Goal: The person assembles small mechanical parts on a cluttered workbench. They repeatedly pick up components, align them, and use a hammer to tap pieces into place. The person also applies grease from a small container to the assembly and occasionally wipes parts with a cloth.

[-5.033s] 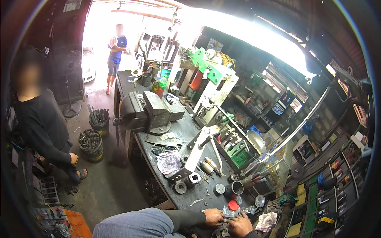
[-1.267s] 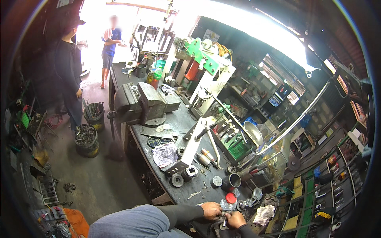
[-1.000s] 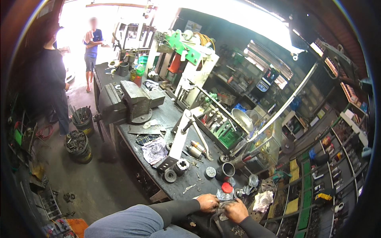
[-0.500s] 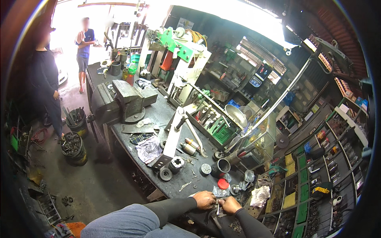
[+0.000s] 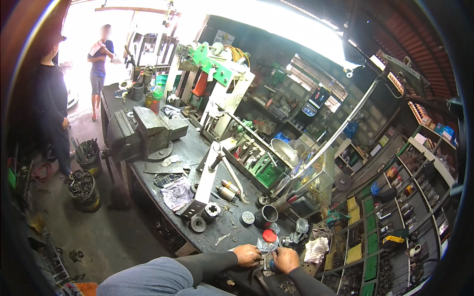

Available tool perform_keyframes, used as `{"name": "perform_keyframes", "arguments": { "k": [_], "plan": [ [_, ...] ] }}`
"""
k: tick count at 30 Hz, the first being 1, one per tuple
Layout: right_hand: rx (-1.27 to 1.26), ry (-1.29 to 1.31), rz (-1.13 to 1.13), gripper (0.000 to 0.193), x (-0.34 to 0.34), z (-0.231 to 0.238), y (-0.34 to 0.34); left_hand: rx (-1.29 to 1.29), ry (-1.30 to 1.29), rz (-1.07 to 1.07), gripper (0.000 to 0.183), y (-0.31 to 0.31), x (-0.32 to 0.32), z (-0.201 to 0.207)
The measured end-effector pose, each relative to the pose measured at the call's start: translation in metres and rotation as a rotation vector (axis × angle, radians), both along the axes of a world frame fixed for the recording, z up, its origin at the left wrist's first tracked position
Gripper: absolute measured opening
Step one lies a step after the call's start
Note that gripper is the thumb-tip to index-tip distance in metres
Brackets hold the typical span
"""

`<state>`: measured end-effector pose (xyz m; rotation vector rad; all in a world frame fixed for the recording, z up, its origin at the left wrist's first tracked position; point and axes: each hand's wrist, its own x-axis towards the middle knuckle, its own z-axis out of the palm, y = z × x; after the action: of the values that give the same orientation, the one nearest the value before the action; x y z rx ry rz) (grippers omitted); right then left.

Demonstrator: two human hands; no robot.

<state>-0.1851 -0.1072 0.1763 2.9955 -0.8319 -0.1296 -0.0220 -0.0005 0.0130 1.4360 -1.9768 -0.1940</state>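
Low at the near end of the dark workbench (image 5: 224, 209), my hands work close together. My left hand (image 5: 247, 255) is closed, its fingers curled toward the other hand; whatever they hold is hidden. Close to its right, my right hand (image 5: 286, 259) is wrapped in a fist with the back of the hand upward. Something small shows between the hands, too unclear to name. Just beyond them lie a clear plastic bag (image 5: 263, 244) and a round red lid (image 5: 269, 236). A dark cylinder (image 5: 266, 216) and a round metal part (image 5: 248, 217) stand farther off.
A large bench vise (image 5: 153, 130) sits at the bench's far left. Crumpled cloths (image 5: 177, 195) and a white slanted steel frame (image 5: 203, 182) occupy the middle. Rags (image 5: 316, 250) lie right of my hands, beside parts shelves (image 5: 373, 232). Two people stand beyond the bench, near buckets of scrap (image 5: 85, 191).
The view has shifted slightly. My right hand has turned more over its grip, and the thin metal piece seen earlier between my hands is now mostly covered.
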Motion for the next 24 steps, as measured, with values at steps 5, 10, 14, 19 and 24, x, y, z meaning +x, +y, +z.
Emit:
{"name": "perform_keyframes", "arguments": {
  "k": [5, 10, 14, 19, 24],
  "plan": [
    [-0.112, 0.017, 0.508, 0.035, -0.001, 0.023, 0.01, 0.012, -0.033, -0.015, 0.034, 0.002, -0.002, 0.008],
    [0.164, 0.05, -0.009, 0.037, -0.013, -0.03, -0.021, -0.013, -0.003, -0.025, 0.034, -0.002, -0.007, 0.009],
    [-0.296, 0.01, 0.735, 0.04, -0.002, 0.042, 0.001, 0.016, -0.005, 0.0, 0.031, 0.002, -0.001, 0.013],
    [0.172, 0.076, -0.116, 0.039, -0.014, -0.047, -0.008, -0.047, 0.038, -0.012, 0.029, -0.009, -0.008, 0.001],
    [-0.179, -0.16, 0.497, 0.03, 0.01, 0.034, 0.008, -0.079, 0.078, -0.019, 0.029, -0.003, -0.004, -0.003]
  ]
}}
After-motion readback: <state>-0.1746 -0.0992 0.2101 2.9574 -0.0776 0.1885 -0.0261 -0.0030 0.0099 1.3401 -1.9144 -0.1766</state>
